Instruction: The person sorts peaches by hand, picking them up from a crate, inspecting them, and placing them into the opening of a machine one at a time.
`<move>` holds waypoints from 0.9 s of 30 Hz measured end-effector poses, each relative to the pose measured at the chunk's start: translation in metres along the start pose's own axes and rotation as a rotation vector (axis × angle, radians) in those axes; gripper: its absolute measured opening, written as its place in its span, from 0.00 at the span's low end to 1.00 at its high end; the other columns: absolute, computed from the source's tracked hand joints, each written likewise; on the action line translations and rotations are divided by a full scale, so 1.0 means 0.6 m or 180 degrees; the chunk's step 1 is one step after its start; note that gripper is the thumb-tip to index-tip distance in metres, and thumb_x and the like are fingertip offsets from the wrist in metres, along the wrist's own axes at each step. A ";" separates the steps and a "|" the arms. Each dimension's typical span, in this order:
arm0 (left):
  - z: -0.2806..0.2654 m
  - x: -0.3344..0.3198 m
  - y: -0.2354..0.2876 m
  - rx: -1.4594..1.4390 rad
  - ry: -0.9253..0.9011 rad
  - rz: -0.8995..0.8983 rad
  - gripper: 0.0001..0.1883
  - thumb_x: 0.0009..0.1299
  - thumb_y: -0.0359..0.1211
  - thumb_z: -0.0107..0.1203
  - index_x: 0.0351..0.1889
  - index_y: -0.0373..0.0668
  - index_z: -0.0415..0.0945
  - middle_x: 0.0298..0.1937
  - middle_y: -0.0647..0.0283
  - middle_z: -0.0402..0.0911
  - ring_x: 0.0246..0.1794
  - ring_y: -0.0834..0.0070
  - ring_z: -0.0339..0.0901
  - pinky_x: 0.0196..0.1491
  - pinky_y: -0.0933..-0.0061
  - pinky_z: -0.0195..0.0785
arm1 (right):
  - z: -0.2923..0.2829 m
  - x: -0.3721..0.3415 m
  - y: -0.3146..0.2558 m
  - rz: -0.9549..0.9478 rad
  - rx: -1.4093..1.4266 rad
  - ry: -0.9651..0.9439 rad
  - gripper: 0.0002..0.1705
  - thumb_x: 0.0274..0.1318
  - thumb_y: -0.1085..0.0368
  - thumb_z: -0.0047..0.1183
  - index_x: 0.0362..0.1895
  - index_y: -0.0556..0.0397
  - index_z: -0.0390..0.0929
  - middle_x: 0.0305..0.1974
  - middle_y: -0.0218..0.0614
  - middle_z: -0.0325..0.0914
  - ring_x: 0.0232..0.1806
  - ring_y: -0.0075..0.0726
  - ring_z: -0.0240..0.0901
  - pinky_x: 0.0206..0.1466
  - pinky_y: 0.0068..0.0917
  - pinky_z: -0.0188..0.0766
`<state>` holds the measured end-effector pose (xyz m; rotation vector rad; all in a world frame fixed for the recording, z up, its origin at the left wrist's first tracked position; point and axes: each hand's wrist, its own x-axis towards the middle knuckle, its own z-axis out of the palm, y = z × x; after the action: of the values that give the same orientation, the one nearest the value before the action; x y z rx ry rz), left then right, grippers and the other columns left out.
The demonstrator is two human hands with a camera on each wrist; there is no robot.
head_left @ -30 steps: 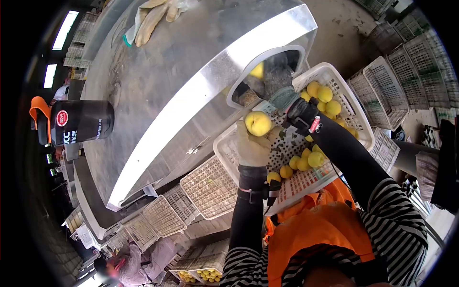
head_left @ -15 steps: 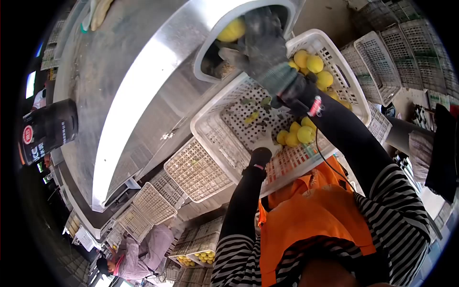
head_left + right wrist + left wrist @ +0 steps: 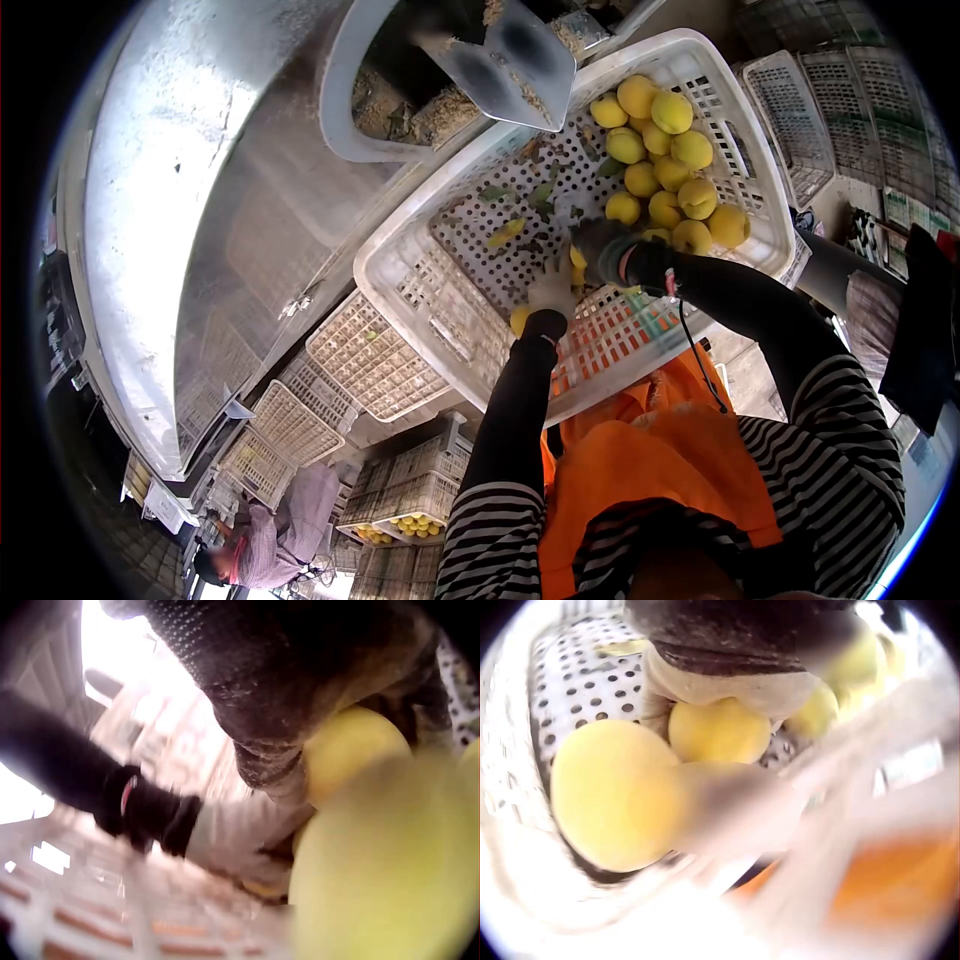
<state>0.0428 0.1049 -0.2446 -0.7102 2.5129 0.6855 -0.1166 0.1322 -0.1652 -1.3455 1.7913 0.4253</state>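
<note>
In the head view, my left hand (image 3: 551,290), in a whitish glove, reaches down inside a white perforated crate (image 3: 455,345). A yellow fruit (image 3: 520,318) lies beside its wrist; the left wrist view shows a large yellow fruit (image 3: 615,795) against the blurred left hand (image 3: 739,806). My right hand (image 3: 602,250), in a dark glove, is close to the left. The right wrist view has its curled fingers (image 3: 274,761) gripping a yellow fruit (image 3: 352,750), with another fruit (image 3: 390,862) nearer the camera. Whether the left fingers hold anything is hidden.
Several yellow fruits (image 3: 670,175) are heaped at the crate's right side; leaves (image 3: 507,233) lie on its floor. A metal chute (image 3: 520,65) overhangs the crate's upper edge. Other crates (image 3: 375,355) stand at the lower left, near a person (image 3: 275,540).
My right hand has come down from the chute opening into the crate beside my left hand. The fruit seen in my left hand is gone from that raised position. The head view has shifted.
</note>
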 end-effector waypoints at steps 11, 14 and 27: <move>-0.310 -0.097 0.081 -0.6931 0.0086 0.1007 0.37 0.67 0.42 0.58 0.70 0.46 0.51 0.58 0.56 0.69 0.57 0.63 0.73 0.55 0.57 0.72 | -0.082 -0.198 -0.013 -0.1992 0.5277 0.2698 0.47 0.42 0.59 0.66 0.67 0.55 0.59 0.64 0.45 0.63 0.67 0.46 0.58 0.70 0.41 0.54; -0.345 -0.134 0.103 -0.7251 0.0086 0.0917 0.37 0.66 0.43 0.59 0.69 0.44 0.53 0.59 0.56 0.69 0.58 0.62 0.72 0.58 0.60 0.70 | -0.151 -0.272 -0.055 -0.1934 0.5240 0.3115 0.48 0.43 0.59 0.67 0.68 0.57 0.57 0.65 0.44 0.63 0.67 0.42 0.59 0.70 0.40 0.54; -0.437 -0.145 0.077 -0.4860 0.1661 0.1008 0.45 0.66 0.18 0.50 0.76 0.48 0.34 0.59 0.57 0.68 0.56 0.70 0.71 0.55 0.68 0.70 | -0.329 -0.020 -0.013 -0.0796 0.1225 0.4805 0.46 0.53 0.52 0.57 0.70 0.58 0.51 0.57 0.54 0.64 0.62 0.59 0.60 0.68 0.45 0.57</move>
<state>0.0127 0.0229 0.0216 -0.9713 2.0586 2.9062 -0.1904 0.0007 -0.0369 -1.6574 2.4998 -1.3734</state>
